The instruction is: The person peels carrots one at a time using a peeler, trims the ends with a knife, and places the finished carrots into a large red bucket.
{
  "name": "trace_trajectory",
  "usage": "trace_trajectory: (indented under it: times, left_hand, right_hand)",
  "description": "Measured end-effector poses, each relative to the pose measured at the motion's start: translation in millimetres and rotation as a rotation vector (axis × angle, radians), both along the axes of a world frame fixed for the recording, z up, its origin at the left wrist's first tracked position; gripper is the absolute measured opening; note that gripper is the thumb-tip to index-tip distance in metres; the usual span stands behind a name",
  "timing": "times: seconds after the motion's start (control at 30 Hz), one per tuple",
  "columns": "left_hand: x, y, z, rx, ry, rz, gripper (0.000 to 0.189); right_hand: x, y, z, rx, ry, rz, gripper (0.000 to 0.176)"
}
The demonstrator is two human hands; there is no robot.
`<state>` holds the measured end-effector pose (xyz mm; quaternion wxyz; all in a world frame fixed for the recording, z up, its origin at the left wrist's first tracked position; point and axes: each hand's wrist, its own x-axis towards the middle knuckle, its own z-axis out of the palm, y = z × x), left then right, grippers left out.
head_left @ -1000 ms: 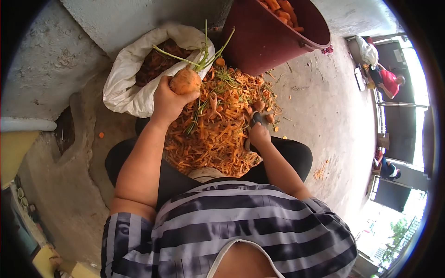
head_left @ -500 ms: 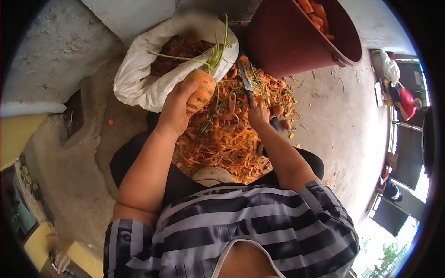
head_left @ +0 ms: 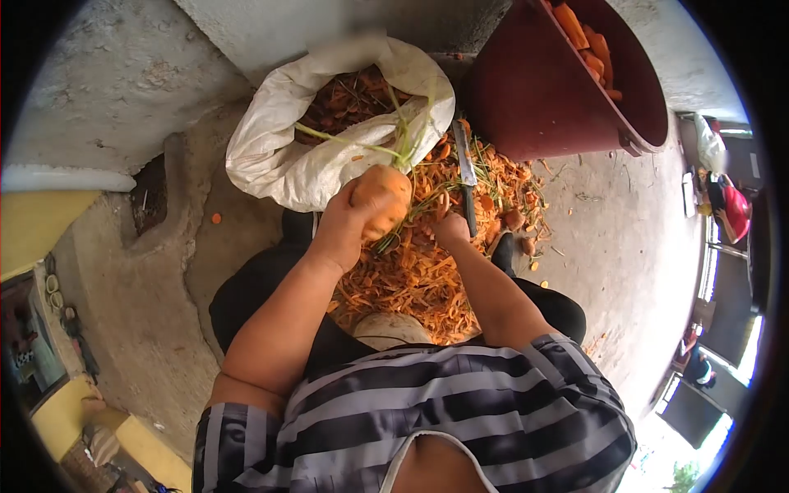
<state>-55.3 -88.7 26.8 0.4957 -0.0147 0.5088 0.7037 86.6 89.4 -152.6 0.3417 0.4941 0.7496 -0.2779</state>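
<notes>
My left hand (head_left: 343, 226) is wrapped round a thick orange carrot (head_left: 383, 201). Its green stems (head_left: 401, 140) point up towards the mouth of a white sack (head_left: 271, 168). Low over the heap of orange peelings (head_left: 411, 279), my right hand (head_left: 451, 232) has its fingers closed at a peeler (head_left: 442, 207), which is mostly covered by the fingers and blends with the peelings. Just right of that hand, a knife (head_left: 465, 164) with a black handle lies on the heap, apart from the grip.
A dark red bucket (head_left: 559, 90) with peeled carrot pieces (head_left: 593, 49) stands at the upper right. Peelings also fill the sack. A white rounded object (head_left: 390, 329) sits between my legs. A person in red (head_left: 734, 214) is far off at the right.
My right hand has let go of the knife, now lying on the heap, and has moved left to the peeler. The carrot has turned slightly in my left hand. The view has shifted.
</notes>
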Motion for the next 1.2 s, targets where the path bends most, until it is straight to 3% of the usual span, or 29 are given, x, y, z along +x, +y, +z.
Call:
trace_trajectory:
  times: [0.1,0.2,0.3,0.43,0.53,0.6,0.7,0.8,0.83,0.93,0.97,1.0,1.1,1.2]
  left_hand:
    - [0.9,4.7,14.3,0.063,-0.198,0.121,0.044]
    - [3.3,9.2,9.3,0.129,-0.215,0.131,0.045]
    - [6.8,14.2,4.9,0.170,-0.174,0.026,0.054]
    - [26.1,31.7,13.5,0.231,0.389,-0.104,0.059]
    - [44.7,48.6,11.7,0.276,0.629,-0.239,0.057]
    - [52.9,51.8,17.0,0.455,0.588,-0.306,0.052]
    - [58.2,56.3,16.3,0.531,0.709,-0.435,0.041]
    - [61.4,53.1,20.8,0.438,0.064,-0.418,0.030]
    - [61.8,54.4,23.4,0.385,-0.056,-0.312,0.028]
    - [75.8,66.4,-15.9,0.039,0.134,-0.256,0.033]
    - [89.2,68.8,-37.1,0.093,0.112,-0.111,0.039]
    - [91.4,69.6,-40.4,0.013,0.009,-0.044,0.041]
    - [87.9,82.8,-28.5,-0.288,-0.275,0.132,0.047]
    - [85.2,88.4,-39.2,-0.044,-0.601,-0.011,0.046]
  right_hand:
    - [21.3,0.8,-3.4,-0.006,0.211,0.065,0.034]
    - [32.1,1.7,20.8,-0.043,0.387,-0.146,0.030]
    - [39.0,-0.7,57.2,-0.355,0.728,-0.771,0.024]
    - [35.0,-14.2,131.6,-0.810,0.822,-1.023,0.039]
    - [43.9,-13.3,155.0,-1.139,0.919,-1.061,0.048]
    - [48.0,-5.1,170.0,-1.252,1.058,-1.068,0.056]
    - [54.3,17.5,185.7,-1.051,1.146,-1.052,0.061]
    - [52.5,24.6,193.4,-0.816,1.228,-1.052,0.053]
    - [49.4,24.4,198.2,-0.704,1.258,-1.032,0.049]
    - [28.6,10.0,191.0,-0.343,1.182,-0.842,0.038]
    - [21.8,-1.8,193.7,-0.307,1.149,-0.836,0.033]
    - [21.2,-6.0,172.5,-0.274,1.224,-0.830,0.033]
    - [17.2,-12.6,136.0,-0.188,1.121,-0.927,0.029]
    - [12.4,2.5,123.8,-0.177,1.115,-1.008,0.028]
